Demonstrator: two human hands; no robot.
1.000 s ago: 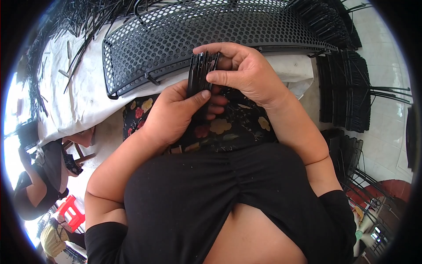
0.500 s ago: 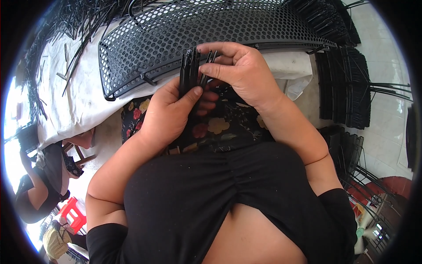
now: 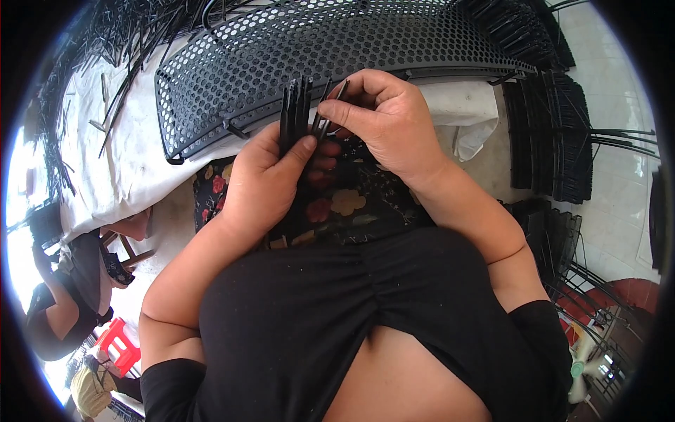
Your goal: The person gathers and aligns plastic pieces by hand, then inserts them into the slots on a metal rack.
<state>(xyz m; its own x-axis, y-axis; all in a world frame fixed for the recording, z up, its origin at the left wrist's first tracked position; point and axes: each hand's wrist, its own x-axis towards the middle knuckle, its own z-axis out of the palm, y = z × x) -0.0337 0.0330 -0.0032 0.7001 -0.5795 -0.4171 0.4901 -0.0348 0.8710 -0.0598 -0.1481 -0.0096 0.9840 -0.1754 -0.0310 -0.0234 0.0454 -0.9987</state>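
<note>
A bundle of thin black rods [image 3: 296, 112] stands upright in my left hand [image 3: 266, 169], the fingers wrapped round its lower part. To its right, my right hand [image 3: 390, 123] pinches one or two rods [image 3: 328, 111] between thumb and fingers at their upper part. These lean a little to the right of the bundle, and their lower ends run down by my left fingers. What kind of rods they are I cannot make out. Just beyond both hands lies a black perforated metal rack [image 3: 337, 53] with short legs and a bent wire rim.
White cloth [image 3: 116, 155] covers the table under the rack. Loose black rods [image 3: 126, 42] are heaped at the far left. Stacked black metal parts [image 3: 548, 137] stand at the right, with long rods sticking out. Another person [image 3: 67, 295] and a red stool [image 3: 119, 346] are at the left.
My left hand has shifted slightly left with the bundle. The rods in my right fingers now stand further apart from it.
</note>
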